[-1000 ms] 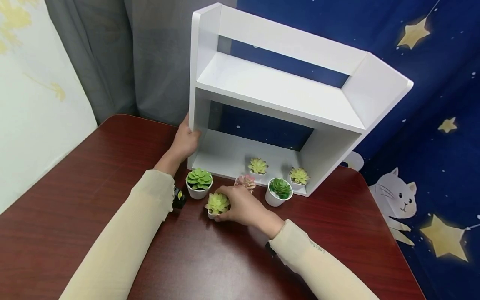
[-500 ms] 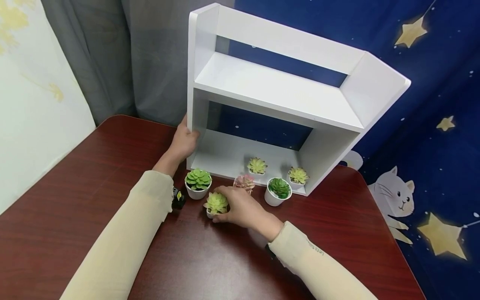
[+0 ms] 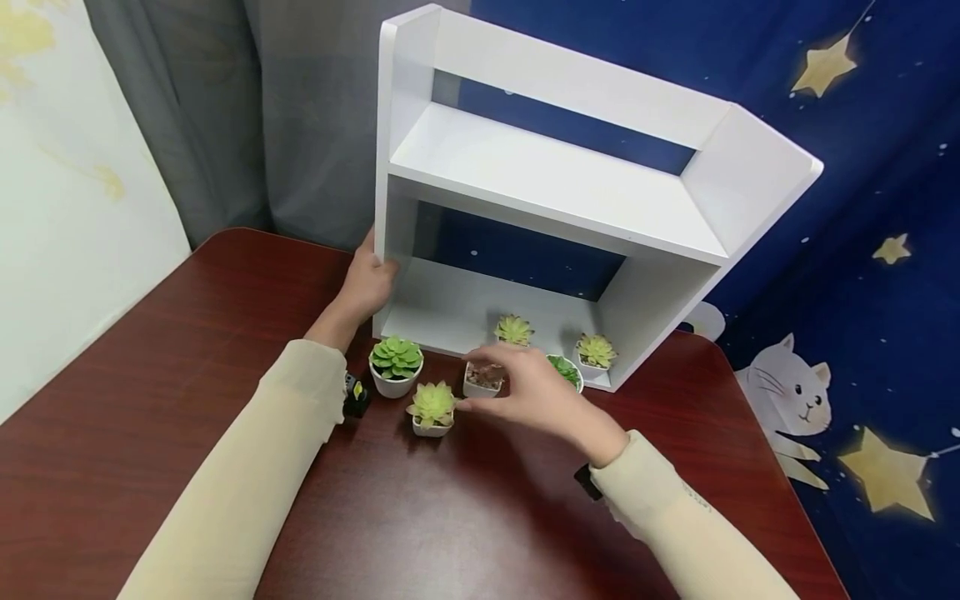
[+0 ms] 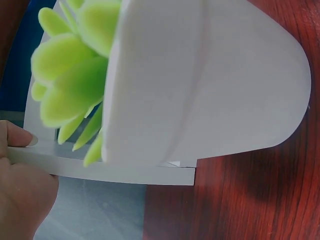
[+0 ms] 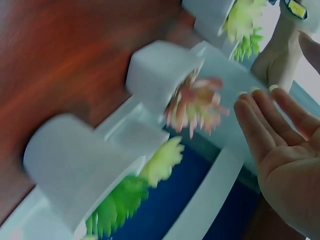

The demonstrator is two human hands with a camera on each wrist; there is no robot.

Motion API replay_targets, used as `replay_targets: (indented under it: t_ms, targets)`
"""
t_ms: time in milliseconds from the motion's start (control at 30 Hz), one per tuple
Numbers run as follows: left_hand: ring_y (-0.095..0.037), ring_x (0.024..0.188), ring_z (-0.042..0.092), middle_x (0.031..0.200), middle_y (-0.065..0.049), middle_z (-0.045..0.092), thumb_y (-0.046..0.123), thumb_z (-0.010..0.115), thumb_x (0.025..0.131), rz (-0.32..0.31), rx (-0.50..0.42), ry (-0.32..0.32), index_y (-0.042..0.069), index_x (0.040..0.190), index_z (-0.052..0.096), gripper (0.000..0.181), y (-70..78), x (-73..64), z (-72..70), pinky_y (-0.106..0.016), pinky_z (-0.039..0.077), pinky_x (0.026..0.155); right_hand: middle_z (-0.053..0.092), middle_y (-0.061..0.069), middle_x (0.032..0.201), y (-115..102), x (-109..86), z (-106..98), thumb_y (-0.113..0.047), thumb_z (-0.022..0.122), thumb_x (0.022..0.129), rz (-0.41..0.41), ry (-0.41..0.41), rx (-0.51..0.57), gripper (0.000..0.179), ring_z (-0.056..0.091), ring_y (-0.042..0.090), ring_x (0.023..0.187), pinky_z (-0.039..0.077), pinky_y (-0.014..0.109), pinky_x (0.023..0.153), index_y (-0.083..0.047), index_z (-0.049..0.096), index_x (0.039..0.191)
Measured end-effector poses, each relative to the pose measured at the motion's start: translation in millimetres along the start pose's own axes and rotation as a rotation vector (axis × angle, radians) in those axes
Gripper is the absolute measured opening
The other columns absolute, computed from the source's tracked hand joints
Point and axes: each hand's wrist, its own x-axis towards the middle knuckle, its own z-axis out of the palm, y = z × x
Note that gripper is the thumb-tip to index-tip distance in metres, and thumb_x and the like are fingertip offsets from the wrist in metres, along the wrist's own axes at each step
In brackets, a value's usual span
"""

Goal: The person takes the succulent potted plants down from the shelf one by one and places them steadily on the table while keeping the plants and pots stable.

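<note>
My left hand point(image 3: 367, 283) grips the left side panel of a white two-tier shelf point(image 3: 555, 200), thumb on the near side. My right hand point(image 3: 543, 396) is held with fingers loosely spread over a pink potted succulent point(image 3: 483, 380), partly hiding it in the head view. The right wrist view shows a gap between those fingers and the pink leaves point(image 5: 197, 107). Just left of the hand stands a yellow-green potted succulent point(image 3: 432, 407), upright on the table. A bright green one in a round white pot point(image 3: 396, 368) sits by the left wrist, filling much of the left wrist view.
Two yellow-green succulents point(image 3: 514, 330) point(image 3: 596, 352) stand on the shelf's bottom board. A dark green succulent point(image 3: 566, 368) in a white pot is partly behind my right hand. The table point(image 3: 187, 433) is dark red wood; a grey curtain point(image 3: 322, 125) hangs behind.
My right hand has let go of the yellow-green succulent at the front and moved right and back to the pink one. My left hand stays on the shelf.
</note>
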Motion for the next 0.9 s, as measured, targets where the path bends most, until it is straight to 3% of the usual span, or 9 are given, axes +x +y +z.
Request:
replay_targets:
  t_ms: [200, 467, 667, 900]
  targets:
    - [-0.042, 0.145, 0.035, 0.159, -0.023, 0.035, -0.003, 0.037, 0.097, -0.017, -0.006, -0.011, 0.014, 0.161, 0.021, 0.068, 1.0, 0.2, -0.4, -0.065, 0.025, 0.118, 0.073, 0.006, 0.12, 13, -1.7, -19, -0.029, 0.083, 0.083, 0.042, 0.037, -0.038, 0.047, 0.068, 0.024, 0.114, 0.053, 0.044, 0.098, -0.009, 0.07, 0.124]
    - [-0.041, 0.145, 0.033, 0.16, -0.023, 0.033, -0.004, 0.036, 0.097, -0.014, -0.012, -0.03, 0.015, 0.162, 0.018, 0.07, 2.3, 0.0, -0.6, -0.065, 0.025, 0.118, 0.069, 0.011, 0.128, 40, 7.0, -36, -0.025, 0.083, 0.082, 0.132, 0.051, -0.117, 0.052, 0.065, 0.032, 0.12, 0.051, 0.049, 0.101, -0.007, 0.068, 0.128]
    - [-0.042, 0.146, 0.032, 0.159, -0.024, 0.033, -0.006, 0.036, 0.097, -0.003, -0.015, -0.035, 0.014, 0.162, 0.019, 0.07, 1.6, 1.6, -0.6, -0.064, 0.024, 0.118, 0.067, 0.015, 0.132, 65, 17.1, -46, -0.028, 0.084, 0.082, 0.22, 0.006, -0.167, 0.058, 0.063, 0.033, 0.123, 0.05, 0.05, 0.102, -0.006, 0.064, 0.132]
    - [-0.042, 0.145, 0.034, 0.158, -0.025, 0.034, -0.005, 0.037, 0.097, -0.019, -0.007, -0.027, 0.012, 0.161, 0.019, 0.069, 1.7, 1.2, -0.8, -0.064, 0.025, 0.118, 0.06, 0.019, 0.141, 84, 29.8, -48, -0.027, 0.084, 0.081, 0.31, -0.066, -0.119, 0.07, 0.058, 0.036, 0.129, 0.048, 0.051, 0.105, -0.004, 0.055, 0.141]
